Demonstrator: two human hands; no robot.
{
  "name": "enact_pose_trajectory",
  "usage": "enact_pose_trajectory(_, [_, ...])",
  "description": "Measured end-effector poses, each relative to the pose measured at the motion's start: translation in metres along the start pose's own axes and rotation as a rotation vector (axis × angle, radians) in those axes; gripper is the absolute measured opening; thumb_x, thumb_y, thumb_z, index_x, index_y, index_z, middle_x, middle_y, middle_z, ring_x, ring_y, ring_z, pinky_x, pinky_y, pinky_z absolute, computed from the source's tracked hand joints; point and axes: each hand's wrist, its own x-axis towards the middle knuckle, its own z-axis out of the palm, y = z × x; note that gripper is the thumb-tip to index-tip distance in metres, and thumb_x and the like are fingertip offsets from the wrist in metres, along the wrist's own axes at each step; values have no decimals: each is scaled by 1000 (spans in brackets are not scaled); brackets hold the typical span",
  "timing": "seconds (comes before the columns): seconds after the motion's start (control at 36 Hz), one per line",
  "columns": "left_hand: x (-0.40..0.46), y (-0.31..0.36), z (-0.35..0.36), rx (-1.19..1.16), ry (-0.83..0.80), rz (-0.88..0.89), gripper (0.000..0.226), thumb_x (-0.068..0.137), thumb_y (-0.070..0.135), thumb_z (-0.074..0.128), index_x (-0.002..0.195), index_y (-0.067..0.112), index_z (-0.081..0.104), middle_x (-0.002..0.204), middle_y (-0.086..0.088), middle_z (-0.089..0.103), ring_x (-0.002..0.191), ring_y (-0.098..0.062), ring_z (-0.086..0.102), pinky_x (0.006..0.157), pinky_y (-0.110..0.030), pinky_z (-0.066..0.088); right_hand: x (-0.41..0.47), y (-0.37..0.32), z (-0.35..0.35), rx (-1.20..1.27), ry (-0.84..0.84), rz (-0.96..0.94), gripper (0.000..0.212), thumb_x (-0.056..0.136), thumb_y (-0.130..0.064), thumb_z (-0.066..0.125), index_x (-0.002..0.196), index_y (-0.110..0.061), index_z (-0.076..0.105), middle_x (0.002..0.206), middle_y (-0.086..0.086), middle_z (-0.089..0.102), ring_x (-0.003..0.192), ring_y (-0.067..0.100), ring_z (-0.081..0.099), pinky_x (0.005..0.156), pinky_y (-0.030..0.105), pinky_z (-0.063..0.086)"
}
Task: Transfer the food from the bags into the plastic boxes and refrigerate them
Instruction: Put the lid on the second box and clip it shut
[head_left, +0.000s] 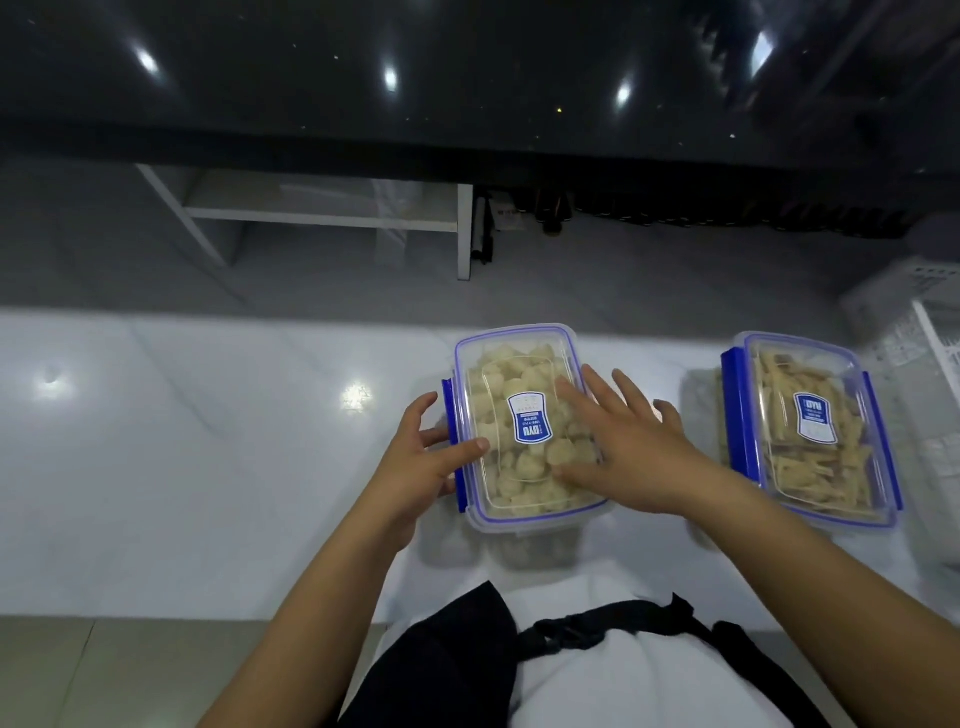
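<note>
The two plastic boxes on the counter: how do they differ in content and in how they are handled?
The near box holds pale rounded lumps; the far-right box holds thin tan strips. The left hand grips the near box's blue side clip and the right hand presses flat on its lid; nobody touches the far-right box. Both have clear lids with blue labels.

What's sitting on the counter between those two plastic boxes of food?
Only the right hand, lying flat on the left box. Past its fingers, the head view shows bare white counter up to the right box.
</note>
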Motion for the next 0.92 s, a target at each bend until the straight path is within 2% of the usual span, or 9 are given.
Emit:
enact_pose_trajectory(0.11, [0,0,2,40,-6,31,73,83,27,80,141,46,40,127,-2,63,105,-21,70,68,-33,63,2,3,-4,-71,3,-39,115,77,-74,63,156,-38,-12,164,-9,-28,150,20,-27,121,56,-3])
enact_pose_trajectory(0.19, [-1,0,0,40,-12,70,58,90,29,75,137,51,49,130,-2,62,108,-21,69,73,-36,63,4,9,-5,-75,16,-80,118,75,-74,65,158,-35,-11,164,-12,-24,151,17,-23,122,55,-2])
enact_pose_trajectory(0.33, [-3,-3,-1,68,-10,130,57,91,30,73,139,53,51,142,2,49,126,-17,56,68,-23,60,4,26,11,29,54,-173,106,81,-75,56,155,-45,-13,162,-18,-27,151,11,-20,122,49,-2])
enact_pose_trajectory(0.42, [-6,-6,3,65,-49,129,64,90,27,74,140,56,46,137,0,56,117,-19,64,72,-29,61,1,32,29,122,67,-240,89,85,-80,41,149,-57,-18,156,-24,-37,150,9,-23,123,51,-3])
enact_pose_trajectory(0.53, [-8,-10,8,70,-50,123,68,90,30,74,140,62,41,133,0,62,113,-20,68,80,-37,62,2,35,42,197,144,-238,88,80,-88,27,147,-58,-21,157,-25,-35,149,8,-26,123,51,-5])
enact_pose_trajectory(0.67, [-9,-13,8,101,-66,118,67,91,34,71,141,64,37,134,2,61,117,-20,66,89,-41,60,2,42,39,211,174,-261,80,89,-79,31,153,-53,-11,155,-31,-30,148,1,-23,124,50,-3])
enact_pose_trajectory(0.81, [-13,-13,12,137,-171,114,69,98,31,63,145,65,25,120,32,64,108,1,67,76,-20,58,-3,41,44,316,196,-277,71,98,-64,35,150,-54,-12,145,-45,-32,122,-32,-12,119,35,7])
enact_pose_trajectory(0.86, [-15,-14,17,139,-202,122,72,99,29,61,143,67,20,115,41,62,107,8,65,73,-16,56,-4,38,48,309,205,-268,70,98,-63,32,150,-54,-14,152,-36,-31,127,-29,-16,121,39,6])
enact_pose_trajectory(0.92, [-16,-13,20,111,-165,123,70,99,27,62,142,68,24,121,34,63,108,4,66,71,-16,56,-2,36,49,260,222,-253,73,95,-69,27,154,-48,-12,162,-22,-25,145,-9,-18,124,47,3])
